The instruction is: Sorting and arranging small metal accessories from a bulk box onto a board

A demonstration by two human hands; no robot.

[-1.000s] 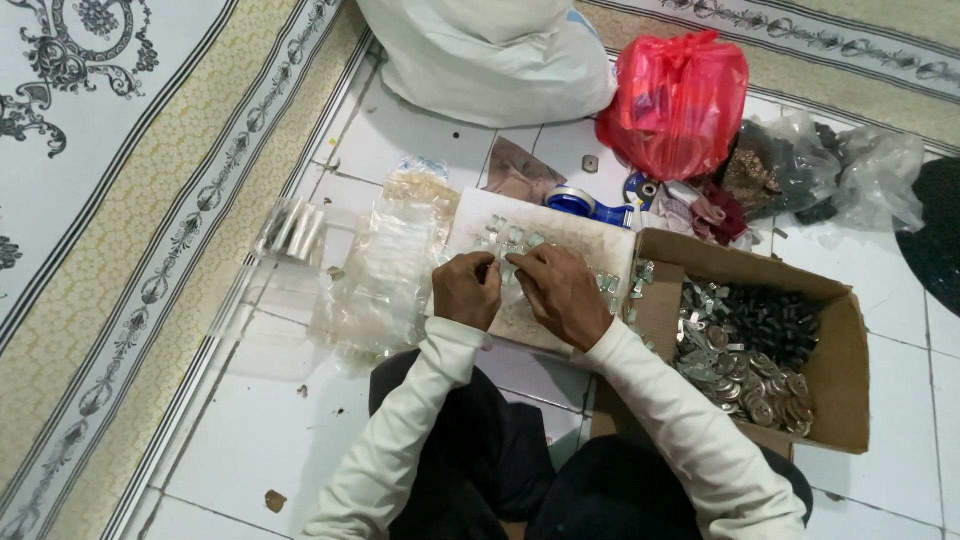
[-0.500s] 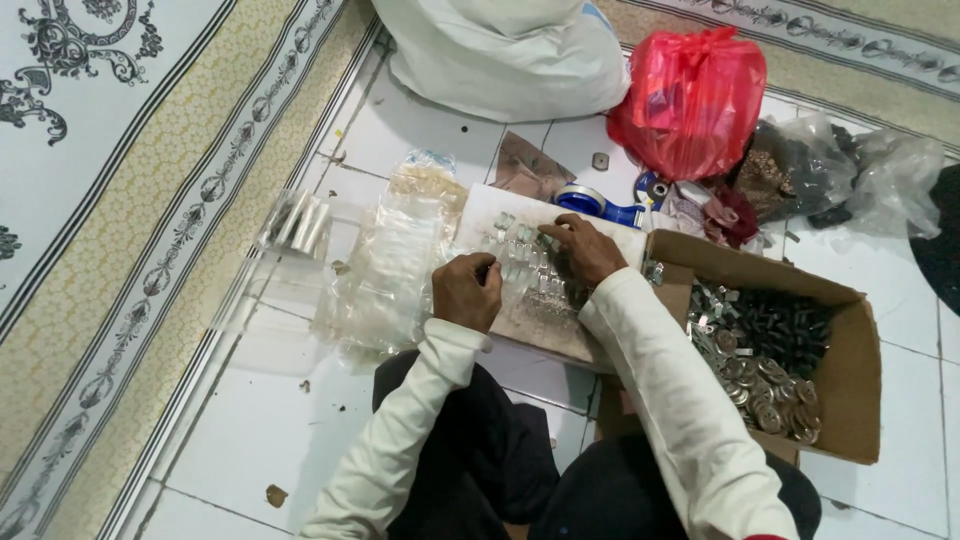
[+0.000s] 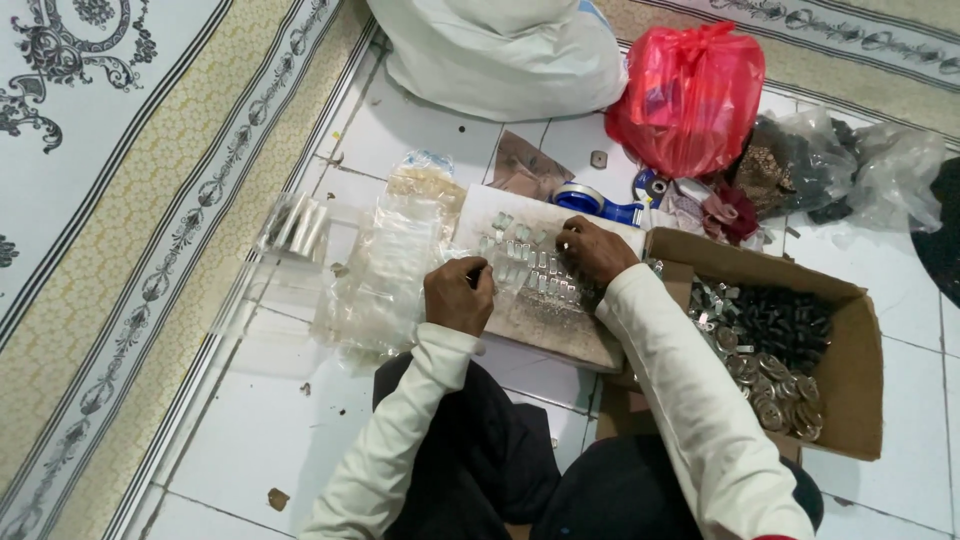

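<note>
While the left hand (image 3: 458, 296) curls narrow on the board (image 3: 560, 330), small metal clips (image 3: 530, 265) lie in rows just beyond its fingers; the right hand (image 3: 595, 250) pinches among them, its hold unclear; farther off, a cardboard box (image 3: 860, 370).

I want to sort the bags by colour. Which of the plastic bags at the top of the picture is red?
The red bag sits between the large white bag and the clear bags of dark parts; it alone is bright red and knotted on top.

Home floor workspace: white tiles (image 3: 250, 440), patterned carpet (image 3: 110, 200), parts box (image 3: 850, 400).
</note>
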